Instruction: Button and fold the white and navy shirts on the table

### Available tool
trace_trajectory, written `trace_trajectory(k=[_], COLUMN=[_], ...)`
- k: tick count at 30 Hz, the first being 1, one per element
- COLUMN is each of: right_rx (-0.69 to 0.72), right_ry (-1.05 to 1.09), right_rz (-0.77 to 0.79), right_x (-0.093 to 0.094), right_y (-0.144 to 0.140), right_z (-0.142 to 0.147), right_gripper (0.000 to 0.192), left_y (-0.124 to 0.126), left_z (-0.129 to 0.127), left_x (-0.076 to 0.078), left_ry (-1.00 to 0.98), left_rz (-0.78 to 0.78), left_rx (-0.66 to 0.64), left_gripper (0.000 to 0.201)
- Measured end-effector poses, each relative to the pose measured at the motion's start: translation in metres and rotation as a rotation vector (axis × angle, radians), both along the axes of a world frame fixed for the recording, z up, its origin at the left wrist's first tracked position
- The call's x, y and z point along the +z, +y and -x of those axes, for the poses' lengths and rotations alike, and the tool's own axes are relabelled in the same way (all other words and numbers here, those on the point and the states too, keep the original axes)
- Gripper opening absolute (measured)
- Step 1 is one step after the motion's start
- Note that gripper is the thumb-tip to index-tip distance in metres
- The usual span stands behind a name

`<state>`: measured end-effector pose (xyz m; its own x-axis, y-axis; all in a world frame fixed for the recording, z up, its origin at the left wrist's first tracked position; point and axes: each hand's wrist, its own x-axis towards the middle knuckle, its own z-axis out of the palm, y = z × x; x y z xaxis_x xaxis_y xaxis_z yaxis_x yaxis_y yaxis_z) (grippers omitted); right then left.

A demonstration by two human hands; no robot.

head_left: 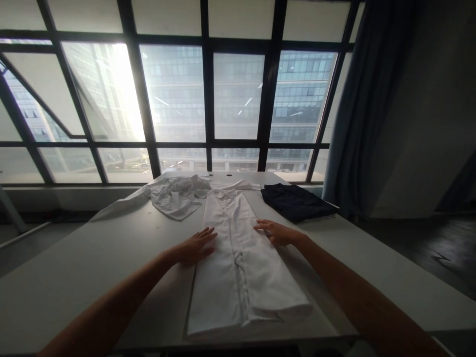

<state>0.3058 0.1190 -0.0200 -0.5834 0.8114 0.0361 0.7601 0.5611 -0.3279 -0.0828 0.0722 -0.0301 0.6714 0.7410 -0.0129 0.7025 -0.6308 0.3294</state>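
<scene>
While collar [223, 191] points toward the window [238, 94]: white shirt [238, 258] lengthwise, left hand [195, 248] and right hand [277, 232] flat, open.

No readable text, label, brand, number or sign anywhere: none on the white shirt [238, 258], none on the dark folded garment [295, 201] just right of it, none on the table [92, 258], none on the window panes behind.
</scene>
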Motion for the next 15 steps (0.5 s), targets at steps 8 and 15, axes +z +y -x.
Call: trace_trajectory(k=[8, 15], right_rx=[0.078, 0.267], right_ry=[-0.008, 0.333], right_rz=[0.234, 0.278], right_x=[0.040, 0.056], right_y=[-0.044, -0.053], right_z=[0.016, 0.025], right_gripper=[0.079, 0.032], left_y=[-0.018, -0.026], left_z=[0.030, 0.010], left_x=[0.026, 0.025], left_ry=[-0.131, -0.296], left_rz=[0.168, 0.059], left_rx=[-0.208, -0.203], left_gripper=[0.062, 0.039])
